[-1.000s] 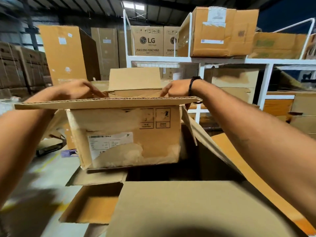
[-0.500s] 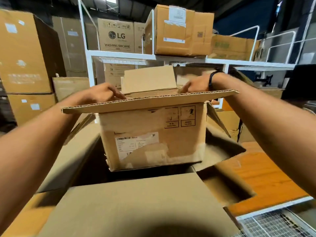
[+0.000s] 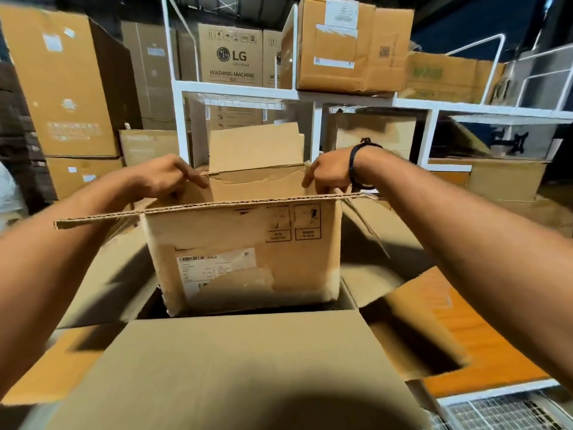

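Since the earlier frames the shipping carton (image 3: 248, 243) has swung rightward, from over the floor to the mouth of the large open carton (image 3: 235, 367). Its bottom edge now sits just behind that carton's near wall. The large open carton spreads below the fingers with its flaps splayed outward, the right one (image 3: 412, 330) lying over an orange board (image 3: 483, 342).

The shipping carton hangs between the two hands. Its near flap (image 3: 217, 209) juts out level just under the fingers, and its rear flap (image 3: 257, 147) stands upright beyond them. The left hand (image 3: 161, 178) curls its fingers over the left top rim and grips it. The right hand (image 3: 328, 175), with a dark wristband (image 3: 353, 162) behind it, grips the right rim the same way.

Lowering well, I judge, means keeping both rims level and sinking straight down. There is dark open room below the left fingers but only a thin gap below the right ones, so a slight shift leftward would help. The level near flap overhangs past the left fingers and could snag the big carton's left flap.
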`<state>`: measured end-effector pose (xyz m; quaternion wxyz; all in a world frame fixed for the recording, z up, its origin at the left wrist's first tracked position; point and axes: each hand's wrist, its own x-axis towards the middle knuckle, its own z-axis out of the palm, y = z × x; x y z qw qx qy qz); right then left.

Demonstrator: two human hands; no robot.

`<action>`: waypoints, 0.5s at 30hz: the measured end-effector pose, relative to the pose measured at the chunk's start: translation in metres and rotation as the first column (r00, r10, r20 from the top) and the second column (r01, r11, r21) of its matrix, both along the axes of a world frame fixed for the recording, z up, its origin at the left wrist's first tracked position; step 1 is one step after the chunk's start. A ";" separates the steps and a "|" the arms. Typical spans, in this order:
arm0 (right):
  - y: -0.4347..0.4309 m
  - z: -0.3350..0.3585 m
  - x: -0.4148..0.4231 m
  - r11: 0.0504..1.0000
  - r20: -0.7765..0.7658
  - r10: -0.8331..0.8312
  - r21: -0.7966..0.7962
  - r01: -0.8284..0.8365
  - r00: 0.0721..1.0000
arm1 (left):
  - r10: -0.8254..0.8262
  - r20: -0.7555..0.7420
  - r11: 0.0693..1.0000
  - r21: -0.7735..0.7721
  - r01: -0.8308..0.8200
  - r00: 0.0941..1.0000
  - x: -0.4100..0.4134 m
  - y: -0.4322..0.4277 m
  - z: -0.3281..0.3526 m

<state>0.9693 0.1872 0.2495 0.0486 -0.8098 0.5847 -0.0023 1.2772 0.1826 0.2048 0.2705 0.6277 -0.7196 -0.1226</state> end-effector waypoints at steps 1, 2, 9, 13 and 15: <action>-0.001 -0.004 0.005 1.000 -0.015 0.009 -0.008 -0.009 1.000 | 0.024 -0.002 1.000 0.005 -0.024 1.000 0.005 0.003 0.000; -0.002 -0.009 0.008 1.000 -0.034 0.020 -0.004 -0.020 0.999 | 0.033 0.001 0.999 0.013 -0.033 0.999 0.009 0.005 -0.001; -0.008 -0.059 0.015 0.994 -0.235 0.075 0.093 -0.055 0.969 | 0.052 0.089 0.993 0.102 -0.061 0.995 -0.010 0.020 -0.057; -0.016 -0.096 0.012 0.993 -0.325 0.058 0.112 -0.022 0.944 | 0.003 0.235 0.990 0.135 -0.036 0.972 -0.019 0.019 -0.085; -0.017 -0.118 0.012 0.998 -0.425 0.029 0.061 -0.003 0.905 | -0.043 0.319 0.989 0.149 -0.005 0.947 -0.020 0.018 -0.096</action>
